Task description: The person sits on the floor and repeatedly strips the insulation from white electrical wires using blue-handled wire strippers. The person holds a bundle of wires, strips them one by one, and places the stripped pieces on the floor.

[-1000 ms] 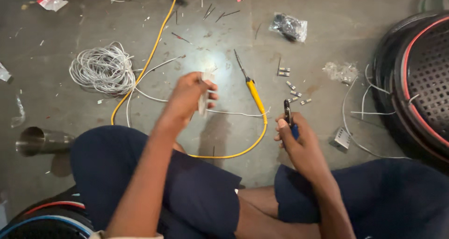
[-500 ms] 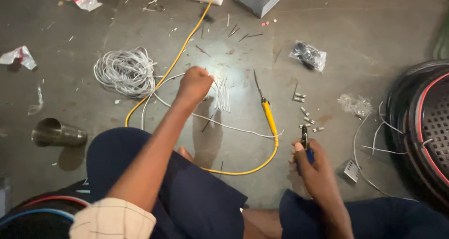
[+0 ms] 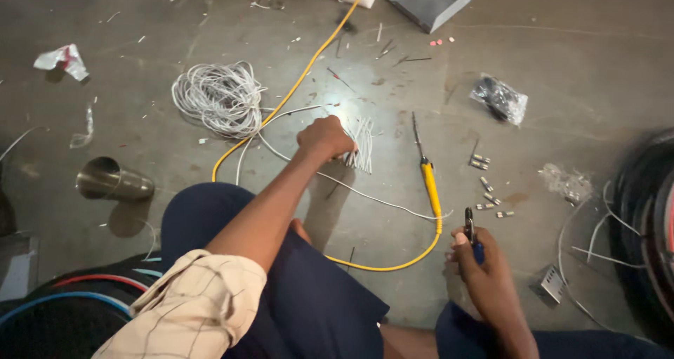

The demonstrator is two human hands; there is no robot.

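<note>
The left hand (image 3: 324, 138) has pushed further out across the floor (image 3: 576, 43) since the earlier frames and now comes down on the bundle of short white wire pieces (image 3: 361, 144), while the right hand (image 3: 477, 257) has barely shifted, low beside the knee. The left hand is curled into a loose fist with the knuckles up, its fingertips hidden underneath; it touches the near end of the bundle, but whether it has actually pinched any strands cannot be told. The right hand is wrapped closed around a small dark-handled tool (image 3: 470, 231) whose tip pokes up past the thumb. The wire pieces lie on the floor just right of the left hand, fanned slightly, their long axis running away from the person, far ends pointing toward the top of the view. They look light, thin and springy, likely to scatter or slide, so pinching them together near the middle or the near end seems the safest hold. Just to the right lies a soldering iron (image 3: 426, 173) with a yellow handle, its metal tip pointing away, and its yellow cable (image 3: 295, 85) loops round in front of the knees. A coil of white wire (image 3: 217, 99) sits to the left, small metal connectors (image 3: 486, 183) are strewn to the right, a steel cup (image 3: 112, 181) lies tipped on its side far left, and a plastic bag (image 3: 500, 98) rests beyond.
</note>
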